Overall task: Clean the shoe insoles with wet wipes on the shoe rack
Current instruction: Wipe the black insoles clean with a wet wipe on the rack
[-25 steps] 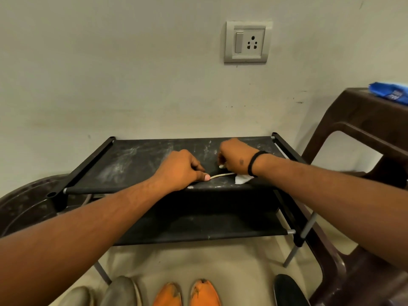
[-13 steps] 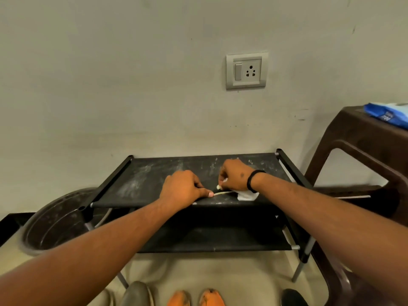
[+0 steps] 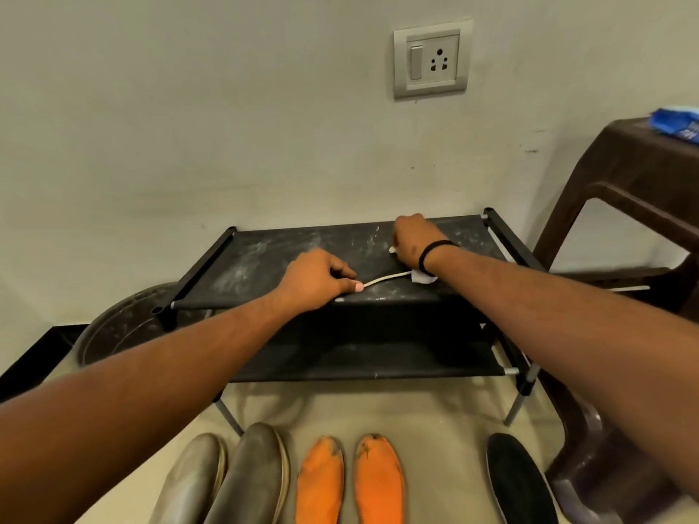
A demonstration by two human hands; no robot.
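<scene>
Both hands work one pale insole [image 3: 386,278] on the shoe rack's [image 3: 264,259] dusty top shelf: left hand [image 3: 316,279] pinches its near end, right hand [image 3: 414,240], at two o'clock, grips a wet wipe [image 3: 423,277] against the far end.

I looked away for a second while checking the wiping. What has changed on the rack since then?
The hands drew apart: the right hand with the wet wipe moved toward the insole's far end, away from the left hand. The left hand still pinches the insole on the shoe rack. Nothing was let go.
</scene>
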